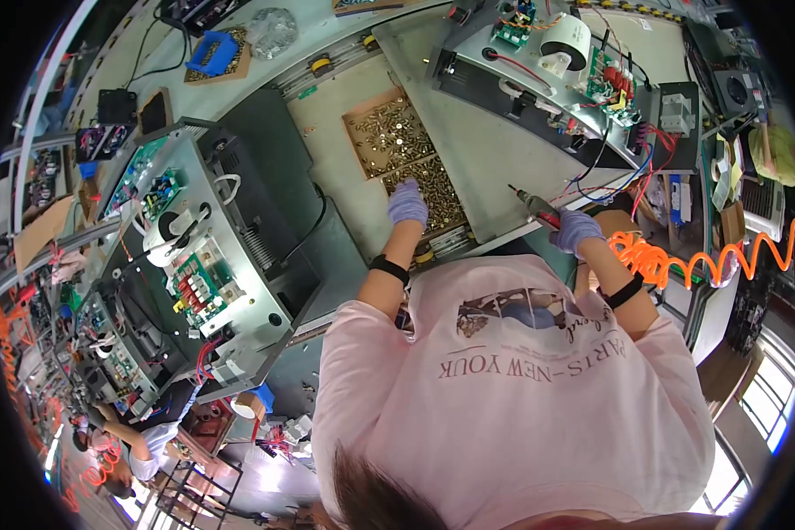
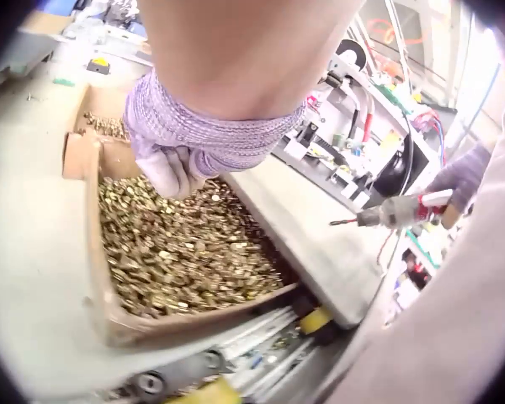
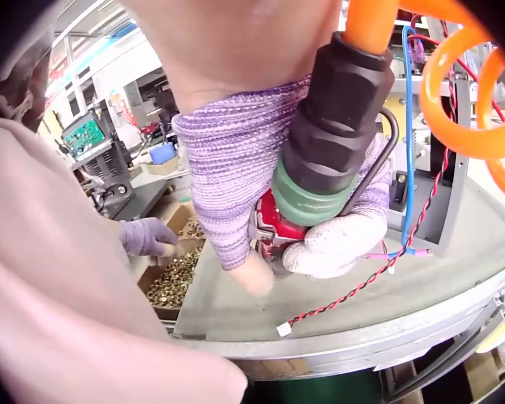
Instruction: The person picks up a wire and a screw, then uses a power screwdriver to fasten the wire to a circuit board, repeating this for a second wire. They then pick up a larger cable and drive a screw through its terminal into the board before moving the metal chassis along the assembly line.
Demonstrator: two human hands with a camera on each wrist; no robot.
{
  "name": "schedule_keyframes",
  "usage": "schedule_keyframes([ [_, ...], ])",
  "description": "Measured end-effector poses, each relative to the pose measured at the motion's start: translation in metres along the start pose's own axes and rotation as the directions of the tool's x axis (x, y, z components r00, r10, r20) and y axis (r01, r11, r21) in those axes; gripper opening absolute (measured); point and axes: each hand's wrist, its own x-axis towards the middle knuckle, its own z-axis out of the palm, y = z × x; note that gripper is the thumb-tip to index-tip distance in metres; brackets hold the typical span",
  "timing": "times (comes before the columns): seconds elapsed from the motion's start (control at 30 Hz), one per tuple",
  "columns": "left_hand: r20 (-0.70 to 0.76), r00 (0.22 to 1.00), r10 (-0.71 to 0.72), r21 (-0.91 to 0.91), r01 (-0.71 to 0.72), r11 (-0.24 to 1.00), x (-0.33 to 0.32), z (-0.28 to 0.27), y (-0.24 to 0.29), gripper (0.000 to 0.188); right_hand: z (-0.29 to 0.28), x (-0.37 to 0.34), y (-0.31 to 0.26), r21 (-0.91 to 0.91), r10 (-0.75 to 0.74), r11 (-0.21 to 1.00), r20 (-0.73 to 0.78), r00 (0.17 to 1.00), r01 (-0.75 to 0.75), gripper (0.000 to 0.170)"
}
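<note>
My left hand (image 1: 408, 205), in a lilac knitted glove, is over the nearer cardboard box (image 2: 101, 278) of small brass-coloured screws (image 2: 185, 252). Its gloved fingers (image 2: 164, 172) bend down, bunched together, right at the screws; I cannot tell whether they pinch any. My right hand (image 1: 578, 231), gloved alike, grips a pneumatic screwdriver (image 1: 537, 208) with a red and green body. In the head view its bit points away to the upper left, over the bench edge. From its rear end, an orange coiled air hose (image 3: 454, 93) leads off.
Beyond the nearer box is another box (image 1: 362, 146) of screws. A metal panel (image 1: 468, 132) lies to their right. Opened machine units with circuit boards stand on the left (image 1: 230, 265) and the far right (image 1: 539, 79). A twisted red-black wire (image 3: 362, 290) trails over the bench near the right hand.
</note>
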Motion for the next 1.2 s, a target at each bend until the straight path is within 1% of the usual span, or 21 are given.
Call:
schedule_keyframes([
  [0.03, 0.011, 1.000, 0.005, 0.006, -0.005, 1.000, -0.005, -0.002, 0.000, 0.044, 0.000, 0.005, 0.002, 0.008, 0.011, 1.000, 0.007, 1.000, -0.011, 0.043],
  [0.1, 0.060, 0.993, -0.100, 0.196, 0.086, 0.977, -0.007, -0.007, 0.008, 0.054, -0.006, 0.010, 0.008, 0.011, 0.025, 1.000, 0.025, 0.999, -0.025, 0.042],
  [0.2, 0.119, 0.988, -0.093, 0.231, 0.064, 0.971, 0.000, -0.001, 0.006, 0.061, -0.019, 0.015, 0.019, 0.000, 0.069, 0.998, 0.078, 0.995, -0.070, 0.043],
  [0.27, 0.088, 0.996, -0.034, 0.166, 0.019, 0.986, 0.034, 0.055, -0.039, 0.057, -0.020, 0.020, 0.029, -0.028, 0.075, 0.997, 0.099, 0.992, -0.073, 0.044],
  [0.33, 0.209, 0.976, -0.056, -0.317, 0.122, 0.941, 0.066, 0.098, -0.075, 0.057, -0.021, 0.020, 0.035, -0.007, 0.074, 0.997, 0.101, 0.992, -0.074, 0.045],
  [0.37, 0.154, 0.988, -0.024, -0.050, 0.032, 0.998, 0.014, 0.007, -0.021, 0.045, -0.020, 0.018, 0.038, 0.040, 0.061, 0.997, 0.103, 0.993, -0.065, 0.045],
  [0.43, 0.149, 0.989, -0.019, -0.070, 0.030, 0.997, 0.007, -0.007, -0.013, 0.038, -0.017, 0.017, 0.042, 0.096, 0.055, 0.993, 0.095, 0.994, -0.064, 0.046],
  [0.53, 0.041, 0.998, 0.046, -0.117, -0.041, 0.992, -0.003, -0.006, -0.009, 0.022, -0.001, 0.017, 0.048, 0.128, 0.079, 0.988, 0.057, 0.995, -0.086, 0.044],
  [0.6, -0.153, 0.988, -0.023, -0.296, -0.023, 0.955, -0.006, 0.001, -0.009, 0.019, 0.009, 0.013, 0.056, 0.253, 0.050, 0.966, 0.004, 0.999, -0.049, 0.047],
  [0.67, -0.289, 0.957, 0.018, -0.349, -0.123, 0.929, 0.008, 0.028, -0.030, 0.018, 0.010, 0.004, 0.060, 0.269, 0.034, 0.963, 0.010, 0.999, -0.035, 0.049],
  [0.73, -0.163, 0.986, -0.048, -0.472, -0.035, 0.881, 0.024, 0.041, -0.052, 0.019, 0.023, -0.003, 0.067, 0.333, 0.043, 0.942, -0.008, 0.999, -0.037, 0.051],
  [0.77, -0.165, 0.986, -0.023, -0.465, -0.057, 0.883, 0.029, 0.045, -0.057, 0.019, 0.026, -0.009, 0.073, 0.437, 0.025, 0.899, -0.002, 1.000, -0.021, 0.048],
  [0.83, 0.000, 0.986, -0.165, -0.749, 0.109, 0.654, 0.033, 0.047, -0.067, 0.020, 0.032, -0.022, 0.083, 0.545, 0.013, 0.838, -0.011, 1.000, -0.005, 0.046],
  [0.87, -0.007, 0.989, -0.150, -0.744, 0.095, 0.661, 0.030, 0.048, -0.067, 0.020, 0.031, -0.032, 0.089, 0.653, 0.022, 0.757, 0.005, 1.000, -0.020, 0.045],
  [0.93, -0.054, 0.966, -0.253, -0.881, 0.073, 0.467, 0.025, 0.046, -0.069, 0.022, 0.031, -0.049, 0.098, 0.831, 0.022, 0.555, 0.036, 0.999, -0.042, 0.043],
  [0.97, -0.065, 0.967, -0.245, -0.878, 0.061, 0.475, 0.023, 0.045, -0.072, 0.022, 0.036, -0.054, 0.102, 0.837, 0.022, 0.546, 0.026, 0.999, -0.034, 0.043],
  [1.03, -0.058, 0.936, -0.348, -0.961, 0.042, 0.275, 0.020, 0.044, -0.067, 0.021, 0.044, -0.064, 0.118, 0.948, -0.045, 0.316, 0.044, 0.998, -0.027, 0.044],
  [1.07, -0.070, 0.936, -0.345, -0.959, 0.033, 0.283, 0.020, 0.037, -0.063, 0.021, 0.044, -0.071, 0.122, 0.952, -0.050, 0.307, 0.036, 0.998, -0.019, 0.044],
  [1.13, 0.247, 0.858, -0.451, -0.956, 0.292, 0.030, 0.020, 0.021, -0.053, 0.018, 0.038, -0.090, 0.132, 0.991, -0.100, 0.134, 0.035, 0.994, -0.021, 0.044],
  [1.17, 0.178, 0.952, -0.248, -0.975, 0.137, -0.173, 0.016, 0.013, -0.044, 0.018, 0.040, -0.095, 0.137, 0.997, -0.118, 0.069, 0.026, 0.993, -0.018, 0.044],
  [1.2, 0.134, 0.991, -0.031, -0.962, 0.122, -0.243, 0.013, 0.004, -0.034, 0.020, 0.042, -0.099, 0.139, 0.998, -0.123, 0.056, 0.021, 0.992, -0.014, 0.044],
])
